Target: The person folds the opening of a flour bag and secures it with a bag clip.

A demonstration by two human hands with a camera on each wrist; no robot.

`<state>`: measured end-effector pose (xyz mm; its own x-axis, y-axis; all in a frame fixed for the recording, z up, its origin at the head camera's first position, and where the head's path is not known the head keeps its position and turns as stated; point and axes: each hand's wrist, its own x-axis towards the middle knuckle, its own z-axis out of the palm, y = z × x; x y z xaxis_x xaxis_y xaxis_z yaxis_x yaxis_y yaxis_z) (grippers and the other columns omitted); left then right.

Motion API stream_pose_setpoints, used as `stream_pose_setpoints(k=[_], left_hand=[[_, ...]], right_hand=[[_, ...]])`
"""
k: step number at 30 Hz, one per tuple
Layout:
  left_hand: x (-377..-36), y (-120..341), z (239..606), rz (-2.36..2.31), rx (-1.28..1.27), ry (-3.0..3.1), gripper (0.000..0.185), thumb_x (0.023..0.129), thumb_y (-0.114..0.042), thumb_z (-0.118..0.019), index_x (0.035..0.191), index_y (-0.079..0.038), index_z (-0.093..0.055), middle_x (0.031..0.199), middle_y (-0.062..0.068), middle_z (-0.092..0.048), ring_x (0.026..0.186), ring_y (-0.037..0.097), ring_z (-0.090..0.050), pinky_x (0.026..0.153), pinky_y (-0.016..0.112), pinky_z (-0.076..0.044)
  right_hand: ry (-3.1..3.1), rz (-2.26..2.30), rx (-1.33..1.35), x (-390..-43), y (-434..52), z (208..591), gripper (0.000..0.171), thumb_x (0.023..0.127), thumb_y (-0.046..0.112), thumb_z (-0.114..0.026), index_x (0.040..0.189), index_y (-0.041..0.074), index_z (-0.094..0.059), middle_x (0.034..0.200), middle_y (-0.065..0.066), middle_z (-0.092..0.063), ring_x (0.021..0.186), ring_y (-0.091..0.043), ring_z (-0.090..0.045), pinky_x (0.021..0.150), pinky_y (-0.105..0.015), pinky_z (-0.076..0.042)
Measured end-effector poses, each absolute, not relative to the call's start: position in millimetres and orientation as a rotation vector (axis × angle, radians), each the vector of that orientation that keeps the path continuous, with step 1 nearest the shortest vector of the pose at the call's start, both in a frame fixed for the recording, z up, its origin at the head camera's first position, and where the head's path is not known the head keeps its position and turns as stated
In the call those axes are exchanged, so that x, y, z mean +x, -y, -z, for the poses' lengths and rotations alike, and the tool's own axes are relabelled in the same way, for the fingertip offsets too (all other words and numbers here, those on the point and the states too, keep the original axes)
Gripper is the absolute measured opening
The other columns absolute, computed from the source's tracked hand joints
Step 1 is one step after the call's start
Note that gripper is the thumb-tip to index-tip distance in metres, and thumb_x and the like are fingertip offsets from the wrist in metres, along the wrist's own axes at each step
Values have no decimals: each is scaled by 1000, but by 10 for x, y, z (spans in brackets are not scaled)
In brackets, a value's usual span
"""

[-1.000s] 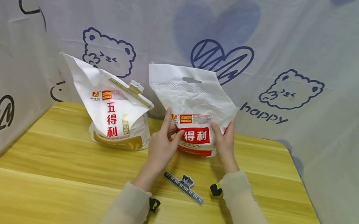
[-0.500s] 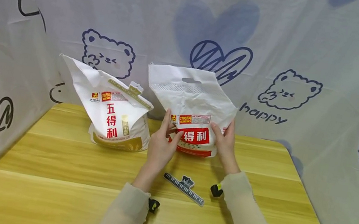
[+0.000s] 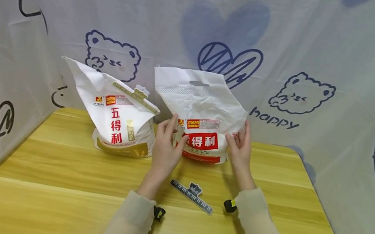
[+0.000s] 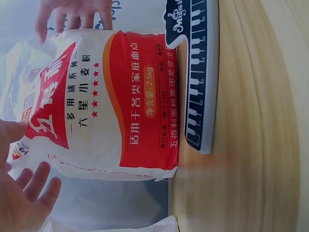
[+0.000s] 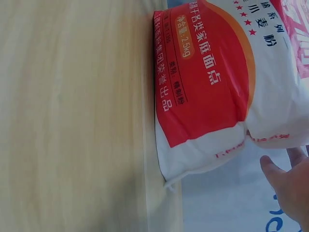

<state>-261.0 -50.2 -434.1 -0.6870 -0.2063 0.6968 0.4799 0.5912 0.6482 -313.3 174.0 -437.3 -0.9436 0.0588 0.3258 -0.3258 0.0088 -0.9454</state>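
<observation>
A white flour bag with a red label (image 3: 202,140) stands upright on the table, its flat top with a handle slot raised. My left hand (image 3: 167,146) is at its left side with fingers relaxed. On the other side is my right hand (image 3: 242,150), its fingers loosely spread along the bag's edge. In the right wrist view, the right thumb (image 5: 271,169) shows a gap from the bag. Fingers of the left hand (image 4: 24,193) spread beside the bag in the left wrist view. In front lies a black piano-key clip (image 3: 191,195), flat on the wood.
Left of the red-label bag stands another white flour bag (image 3: 116,122) with gold print. A gold piano-key clip (image 3: 137,96) grips its folded top corner. A printed cloth (image 3: 296,36) hangs behind and at the sides of the wooden table (image 3: 56,202).
My right hand has shifted slightly right and loosened from the bag's front. The left hand has moved a little left with its fingers opened. The bag stays in place.
</observation>
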Motion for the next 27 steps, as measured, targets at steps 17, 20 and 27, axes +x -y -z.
stream_pose_setpoints(k=[17,20,27], left_hand=[[-2671,521,4024,977,-315,1932,62,93,-10,-78,150,-7,-54,158,10,-48,140,30,-49,113,44,-45],[-2706,512,3918,924,-356,1931,61,93,-11,-78,149,-6,-54,158,11,-48,142,30,-48,117,44,-41],[-2819,451,3555,848,-498,1895,61,93,-11,-78,148,-2,-54,157,14,-49,138,33,-51,117,43,-41]], right_hand=[[1932,-1718,508,-2857,-1865,4160,72,101,-1,-62,163,8,-26,167,-7,-36,152,-24,-37,125,-49,-29],[1940,-1673,516,-2813,-1891,4074,73,100,-4,-62,163,7,-26,167,-5,-36,152,-25,-36,125,-49,-29],[1964,-1542,556,-2581,-1899,3668,70,98,-8,-61,158,-7,-26,164,-23,-36,152,-37,-34,123,-58,-28]])
